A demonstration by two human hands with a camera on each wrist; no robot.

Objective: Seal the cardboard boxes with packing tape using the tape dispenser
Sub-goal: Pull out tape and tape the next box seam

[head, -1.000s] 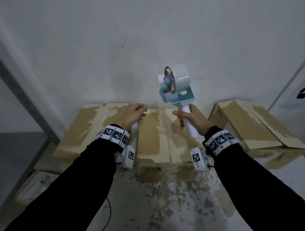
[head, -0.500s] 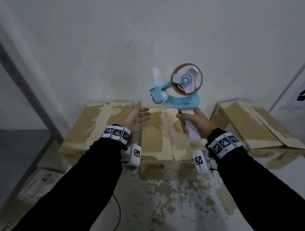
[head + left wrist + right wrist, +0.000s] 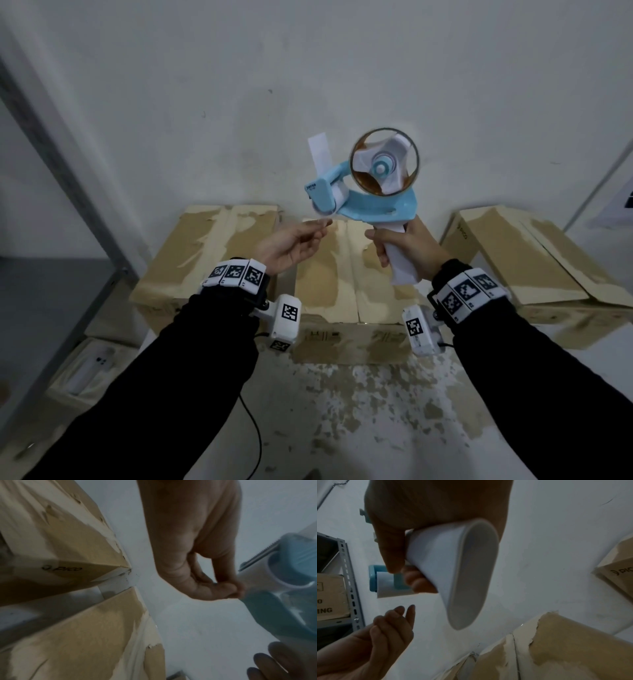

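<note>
Near: table top (image 3: 342, 411), white with tan blotches where the surface has peeled, a black cable lying across it. Black sleeves, marker bands on both wrists.

Left hand (image 3: 291, 245) is palm up under the dispenser's nose, thumb and fingertips pressed together right at the white roller. In the left wrist view they look pinched on the tape end, but clear film is hard to see, so this is likely, not certain. Right hand (image 3: 406, 248) is wrapped round the white handle of the tape dispenser (image 3: 363, 192), which is held up in the air above the middle box, well apart from it.

Step in hand, my read: free the tape end before laying it down. To do it well: keep the handle steady, pull the end straight out from the roller and clear of the serrated blade, keep the film flat so it doesn't fold onto itself, then bring the nose down to the seam.

Materials: blue plastic frame, white handle and hub, a nearly spent roll of clear tape on a brownish core, and a white flap sticking up.

Far: middle box (image 3: 346, 274), left box (image 3: 212, 253) and right box (image 3: 520, 260) in a row against the white wall (image 3: 308, 85). Matte tan cardboard, top skin torn pale. The flaps look down, and the middle seam looks untaped.
</note>
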